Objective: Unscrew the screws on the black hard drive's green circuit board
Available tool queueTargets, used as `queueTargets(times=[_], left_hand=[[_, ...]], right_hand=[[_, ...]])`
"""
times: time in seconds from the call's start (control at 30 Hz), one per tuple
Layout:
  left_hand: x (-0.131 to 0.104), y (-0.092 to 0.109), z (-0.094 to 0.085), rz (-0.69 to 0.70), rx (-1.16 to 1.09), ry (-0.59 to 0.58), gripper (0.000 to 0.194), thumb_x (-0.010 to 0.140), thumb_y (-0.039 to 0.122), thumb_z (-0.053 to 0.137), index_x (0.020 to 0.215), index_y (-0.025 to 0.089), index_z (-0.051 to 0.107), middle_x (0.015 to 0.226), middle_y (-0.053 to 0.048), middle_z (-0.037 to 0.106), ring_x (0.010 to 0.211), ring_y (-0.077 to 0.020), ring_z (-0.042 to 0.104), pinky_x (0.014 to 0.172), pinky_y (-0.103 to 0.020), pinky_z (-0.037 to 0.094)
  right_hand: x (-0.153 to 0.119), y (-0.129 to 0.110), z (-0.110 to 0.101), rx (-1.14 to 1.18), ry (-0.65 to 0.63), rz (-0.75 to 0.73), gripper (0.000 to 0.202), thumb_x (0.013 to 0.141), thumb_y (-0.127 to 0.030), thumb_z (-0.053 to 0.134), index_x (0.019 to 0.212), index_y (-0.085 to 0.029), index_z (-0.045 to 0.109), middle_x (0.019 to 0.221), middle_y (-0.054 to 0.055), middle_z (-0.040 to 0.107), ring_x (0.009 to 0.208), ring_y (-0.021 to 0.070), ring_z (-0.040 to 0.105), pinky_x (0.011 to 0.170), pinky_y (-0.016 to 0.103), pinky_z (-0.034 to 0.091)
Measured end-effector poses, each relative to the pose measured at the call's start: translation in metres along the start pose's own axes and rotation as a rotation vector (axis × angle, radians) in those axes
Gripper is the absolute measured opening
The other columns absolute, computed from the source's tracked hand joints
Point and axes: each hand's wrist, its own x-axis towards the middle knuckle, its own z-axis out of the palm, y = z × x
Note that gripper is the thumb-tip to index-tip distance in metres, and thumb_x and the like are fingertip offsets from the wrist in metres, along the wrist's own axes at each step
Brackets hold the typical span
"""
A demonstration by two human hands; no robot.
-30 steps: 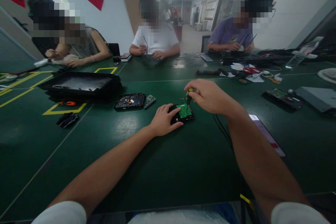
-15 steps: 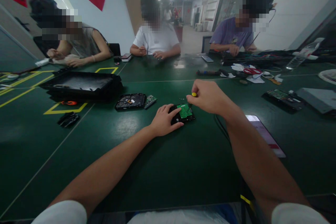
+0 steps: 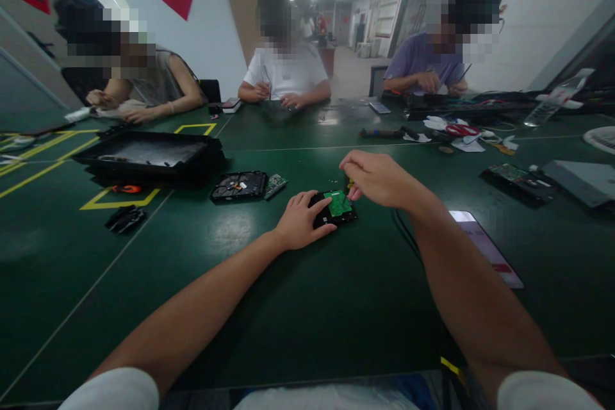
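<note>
A black hard drive with a green circuit board (image 3: 340, 204) lies on the dark green table (image 3: 288, 307). Spread over its left part is my left hand (image 3: 298, 221), fingers apart, pressing on the drive from above. My right hand (image 3: 377, 179) is closed round the yellow handle of a screwdriver (image 3: 350, 184), whose thin shaft points down at the right side of the board. Several tiny pieces (image 3: 333, 181) lie just behind the drive. Another opened drive (image 3: 239, 186) and a loose circuit board (image 3: 275, 186) rest to the left.
Black trays (image 3: 151, 157) stand at the left, near black gloves (image 3: 125, 219). A phone (image 3: 485, 250), a drive (image 3: 519, 182) and a grey box (image 3: 583, 182) lie right. A bottle (image 3: 557, 99) stands tilted behind. Three people sit across the table.
My right hand has turned and shifted slightly; its fingers now wrap the yellow handle, and the screwdriver shaft shows over the board. My left hand has stayed on the drive.
</note>
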Motion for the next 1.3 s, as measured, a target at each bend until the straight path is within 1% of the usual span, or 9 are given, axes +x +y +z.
queueTargets(times=[0.07, 0.17, 0.23, 0.4, 0.5, 0.67, 0.9, 1.1, 1.3], left_hand=[[0.0001, -0.0002, 0.0001, -0.002, -0.006, 0.001, 0.077, 0.094, 0.071, 0.060, 0.159, 0.032, 0.049, 0.159, -0.015, 0.043, 0.144, -0.0410, 0.042, 0.119, -0.062, 0.037], [-0.0001, 0.0003, -0.0003, -0.006, -0.009, -0.001, 0.076, 0.094, 0.072, 0.060, 0.158, 0.031, 0.050, 0.160, -0.015, 0.043, 0.145, -0.0412, 0.041, 0.119, -0.062, 0.037], [-0.0003, 0.0009, -0.0009, -0.007, -0.008, -0.001, 0.077, 0.094, 0.072, 0.060, 0.158, 0.030, 0.050, 0.160, -0.015, 0.042, 0.145, -0.0415, 0.041, 0.119, -0.062, 0.037], [-0.0002, 0.0017, -0.0009, -0.006, 0.005, -0.009, 0.076, 0.095, 0.071, 0.059, 0.158, 0.030, 0.049, 0.159, -0.016, 0.043, 0.144, -0.0416, 0.041, 0.118, -0.062, 0.037], [0.0001, 0.0013, -0.0001, -0.006, 0.017, -0.007, 0.077, 0.095, 0.072, 0.058, 0.158, 0.030, 0.049, 0.159, -0.016, 0.042, 0.144, -0.0412, 0.042, 0.119, -0.062, 0.037], [-0.0003, -0.0002, 0.0015, 0.000, 0.018, 0.000, 0.077, 0.095, 0.071, 0.059, 0.159, 0.030, 0.049, 0.160, -0.016, 0.042, 0.144, -0.0411, 0.042, 0.118, -0.061, 0.037], [-0.0007, 0.0003, 0.0009, -0.003, 0.002, -0.001, 0.077, 0.095, 0.071, 0.060, 0.159, 0.031, 0.048, 0.160, -0.016, 0.042, 0.144, -0.0417, 0.041, 0.118, -0.062, 0.037], [-0.0002, 0.0011, -0.0006, -0.005, 0.016, -0.004, 0.077, 0.095, 0.072, 0.059, 0.158, 0.029, 0.049, 0.159, -0.016, 0.043, 0.144, -0.0418, 0.041, 0.118, -0.062, 0.037], [-0.0002, -0.0004, 0.0008, 0.000, 0.006, 0.005, 0.077, 0.094, 0.072, 0.059, 0.159, 0.032, 0.049, 0.159, -0.015, 0.043, 0.144, -0.0412, 0.042, 0.118, -0.062, 0.037]], right_hand=[[-0.0011, -0.0007, -0.0030, -0.062, 0.008, -0.002, 0.025, 0.107, -0.030, 0.044, 0.102, -0.020, 0.066, 0.068, 0.001, 0.073, 0.062, 0.0178, 0.071, 0.068, 0.028, 0.049], [-0.0016, -0.0020, -0.0072, -0.198, 0.041, -0.002, 0.035, 0.107, -0.043, 0.049, 0.088, -0.021, 0.068, 0.069, 0.003, 0.073, 0.066, 0.0194, 0.071, 0.070, 0.030, 0.046], [-0.0010, -0.0030, -0.0080, -0.240, 0.064, 0.012, 0.039, 0.106, -0.046, 0.051, 0.083, -0.020, 0.068, 0.073, 0.005, 0.074, 0.070, 0.0202, 0.070, 0.070, 0.031, 0.044], [0.0003, -0.0048, -0.0040, -0.230, 0.079, 0.009, 0.031, 0.103, -0.042, 0.054, 0.091, -0.018, 0.069, 0.076, 0.006, 0.075, 0.072, 0.0202, 0.068, 0.071, 0.031, 0.042], [-0.0005, -0.0043, -0.0023, -0.189, 0.107, 0.018, 0.030, 0.101, -0.047, 0.059, 0.096, -0.019, 0.068, 0.077, 0.005, 0.075, 0.072, 0.0201, 0.067, 0.070, 0.031, 0.042], [-0.0031, -0.0038, -0.0033, -0.178, 0.134, -0.001, 0.036, 0.098, -0.054, 0.064, 0.089, -0.020, 0.068, 0.080, 0.005, 0.075, 0.070, 0.0199, 0.067, 0.069, 0.031, 0.041], [-0.0020, -0.0006, -0.0048, -0.160, 0.170, -0.031, 0.027, 0.093, -0.046, 0.072, 0.089, -0.019, 0.071, 0.080, 0.006, 0.075, 0.068, 0.0197, 0.066, 0.069, 0.031, 0.042], [0.0011, 0.0047, -0.0039, -0.184, 0.203, -0.119, 0.018, 0.092, -0.038, 0.073, 0.088, -0.020, 0.071, 0.086, 0.005, 0.075, 0.076, 0.0198, 0.065, 0.071, 0.031, 0.040], [0.0016, 0.0046, -0.0042, -0.208, 0.181, -0.195, 0.013, 0.091, -0.033, 0.074, 0.090, -0.020, 0.074, 0.091, 0.005, 0.074, 0.083, 0.0205, 0.063, 0.075, 0.032, 0.040]])
